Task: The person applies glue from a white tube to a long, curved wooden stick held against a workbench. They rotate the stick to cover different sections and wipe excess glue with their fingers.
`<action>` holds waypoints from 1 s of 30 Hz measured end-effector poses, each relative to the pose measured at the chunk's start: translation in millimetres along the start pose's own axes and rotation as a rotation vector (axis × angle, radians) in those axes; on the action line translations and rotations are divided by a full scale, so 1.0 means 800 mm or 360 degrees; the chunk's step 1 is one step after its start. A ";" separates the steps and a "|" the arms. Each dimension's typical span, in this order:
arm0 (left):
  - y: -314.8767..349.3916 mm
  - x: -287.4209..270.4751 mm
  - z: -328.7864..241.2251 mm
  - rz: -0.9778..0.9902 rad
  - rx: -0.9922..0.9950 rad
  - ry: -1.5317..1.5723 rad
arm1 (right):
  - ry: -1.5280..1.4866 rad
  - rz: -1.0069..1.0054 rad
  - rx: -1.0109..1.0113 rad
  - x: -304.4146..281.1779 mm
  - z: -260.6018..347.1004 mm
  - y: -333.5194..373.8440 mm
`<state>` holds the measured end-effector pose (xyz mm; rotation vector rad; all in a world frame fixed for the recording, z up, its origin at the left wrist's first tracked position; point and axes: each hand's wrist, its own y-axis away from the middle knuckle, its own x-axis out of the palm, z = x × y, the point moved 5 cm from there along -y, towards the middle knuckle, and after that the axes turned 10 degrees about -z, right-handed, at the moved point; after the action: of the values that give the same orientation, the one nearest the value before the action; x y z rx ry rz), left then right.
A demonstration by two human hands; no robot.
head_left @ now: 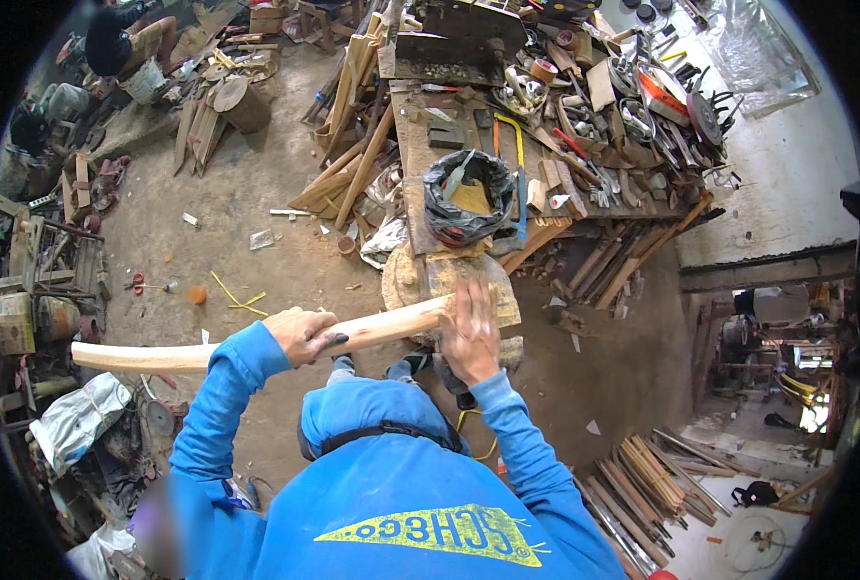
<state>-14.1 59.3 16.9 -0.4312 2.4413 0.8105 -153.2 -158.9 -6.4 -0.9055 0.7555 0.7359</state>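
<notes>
a long, pale, slightly curved wooden handle [256, 346] lies almost level across the middle of the view, its thin end reaching far out to the person's left and its thicker end resting on a round tree-stump block [413, 280] just in front of the person. the left hand [301, 333] is wrapped around the handle near its middle, fingers curled over the top. the right hand [469, 333] is laid over the thick end with fingers spread flat, pressing on the wood where it meets the block; whether it grips anything beneath cannot be told. both arms wear blue sleeves. just beyond the block stands a bucket lined with a black bag [467, 196], with wood pieces and a tool inside. behind it a cluttered desk [413, 145] carries hand tools, a yellow-framed saw [514, 135] and scrap. wooden slats [348, 164] lean in a heap to the left of the desk, on a dirt floor [246, 203] strewn with chips.
</notes>
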 end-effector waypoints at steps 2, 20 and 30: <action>0.004 -0.001 -0.004 -0.0146 0.0109 -0.0112 | 0.0201 0.0215 -0.0261 0.026 0.024 -0.007; 0.015 0.021 0.009 -0.0384 0.0263 -0.0392 | -0.0378 -0.0183 0.0169 -0.053 -0.158 -0.169; 0.008 0.024 0.022 -0.0479 0.0356 -0.0291 | 0.0209 0.0371 0.0716 0.064 -0.092 -0.244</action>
<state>-26.2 72.6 -3.1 -0.5927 2.1958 0.4245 13.5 -294.2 1.0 -0.4638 1.1040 0.6746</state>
